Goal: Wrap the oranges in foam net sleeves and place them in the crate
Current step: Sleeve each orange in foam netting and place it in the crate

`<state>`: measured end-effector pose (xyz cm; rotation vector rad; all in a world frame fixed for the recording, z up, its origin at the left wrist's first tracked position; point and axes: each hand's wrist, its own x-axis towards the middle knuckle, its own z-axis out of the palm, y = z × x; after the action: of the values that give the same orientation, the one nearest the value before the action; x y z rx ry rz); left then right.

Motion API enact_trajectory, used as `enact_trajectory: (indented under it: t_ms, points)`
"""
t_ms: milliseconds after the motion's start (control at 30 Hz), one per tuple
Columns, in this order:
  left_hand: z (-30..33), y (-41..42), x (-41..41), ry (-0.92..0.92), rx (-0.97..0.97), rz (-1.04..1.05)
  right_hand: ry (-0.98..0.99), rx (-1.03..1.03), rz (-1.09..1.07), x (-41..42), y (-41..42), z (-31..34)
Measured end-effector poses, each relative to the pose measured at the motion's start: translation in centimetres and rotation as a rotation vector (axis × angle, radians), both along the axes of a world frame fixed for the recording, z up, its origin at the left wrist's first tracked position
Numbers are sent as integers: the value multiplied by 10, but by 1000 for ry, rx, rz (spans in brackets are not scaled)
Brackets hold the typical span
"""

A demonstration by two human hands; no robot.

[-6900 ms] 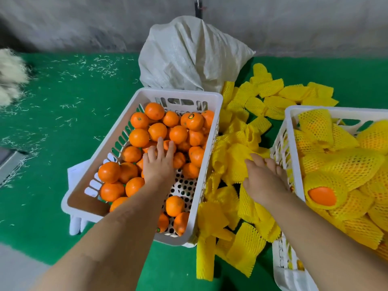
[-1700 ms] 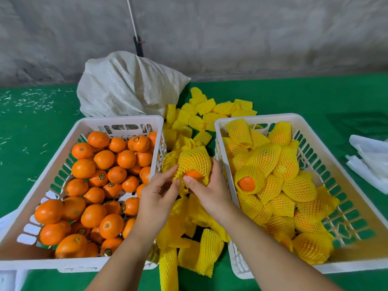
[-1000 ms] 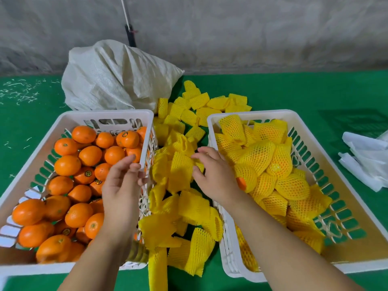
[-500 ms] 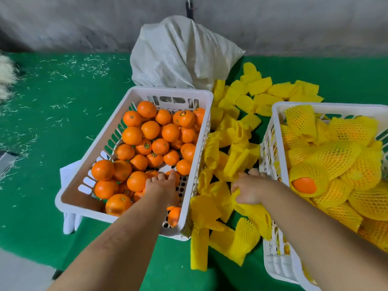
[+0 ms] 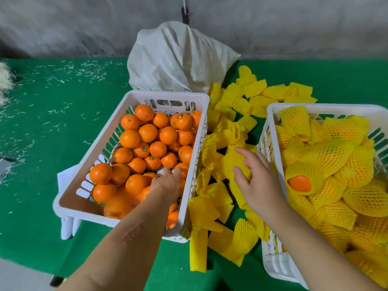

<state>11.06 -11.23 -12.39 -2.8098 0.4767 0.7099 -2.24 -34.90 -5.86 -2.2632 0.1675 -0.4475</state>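
there, oranges point(image 5: 147, 148) under left hand point(image 5: 168, 185)

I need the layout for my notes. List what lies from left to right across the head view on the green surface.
Crate of bare oranges with the left hand in it → loose pile of yellow foam net sleeves with the right hand on it → crate of wrapped oranges.

Head view, close, facing forward-down over crates point(image 5: 134, 97).
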Motion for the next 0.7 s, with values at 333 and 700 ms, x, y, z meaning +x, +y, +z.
enact_trajectory:
  t_ms: [333, 700]
  points:
    - [4, -10, -7, 16, 67, -104, 144, 50, -2, 7, 0, -9]
    - [64, 1, -12, -132, -928, 529, 132, 405, 4, 7, -1, 0]
